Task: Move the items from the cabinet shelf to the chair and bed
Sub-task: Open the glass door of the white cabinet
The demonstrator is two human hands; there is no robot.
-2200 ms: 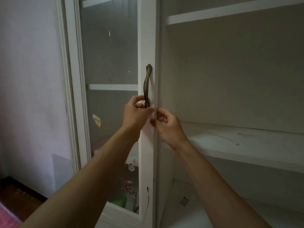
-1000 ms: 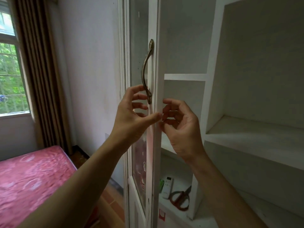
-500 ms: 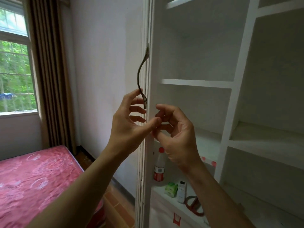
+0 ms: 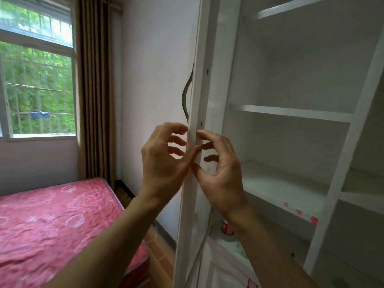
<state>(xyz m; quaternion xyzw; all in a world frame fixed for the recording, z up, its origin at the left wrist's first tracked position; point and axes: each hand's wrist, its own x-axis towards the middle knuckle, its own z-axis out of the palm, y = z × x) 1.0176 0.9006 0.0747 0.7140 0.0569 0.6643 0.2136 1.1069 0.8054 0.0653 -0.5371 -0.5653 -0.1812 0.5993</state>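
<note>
The white cabinet door (image 4: 191,215) stands swung open, edge-on to me, its curved metal handle (image 4: 185,96) on the outer side. My left hand (image 4: 160,163) holds the door's edge from the outside, fingers curled just below the handle. My right hand (image 4: 224,179) holds the same edge from the inside, thumb and fingertips on it. On the low shelf behind my right wrist I see part of a bottle with a red label (image 4: 227,228) and a green item (image 4: 241,249). The bed with a red patterned cover (image 4: 52,215) lies at the lower left.
The cabinet's upper and middle shelves (image 4: 286,113) show nothing on them. A window (image 4: 37,90) and brown curtain (image 4: 95,90) fill the far left wall. A strip of tiled floor (image 4: 160,252) runs between bed and cabinet. No chair is in view.
The door has swung from shut to fully open, with both hands staying on its edge. My view has turned left, and the bed, the window and the low shelf's items have come into sight.
</note>
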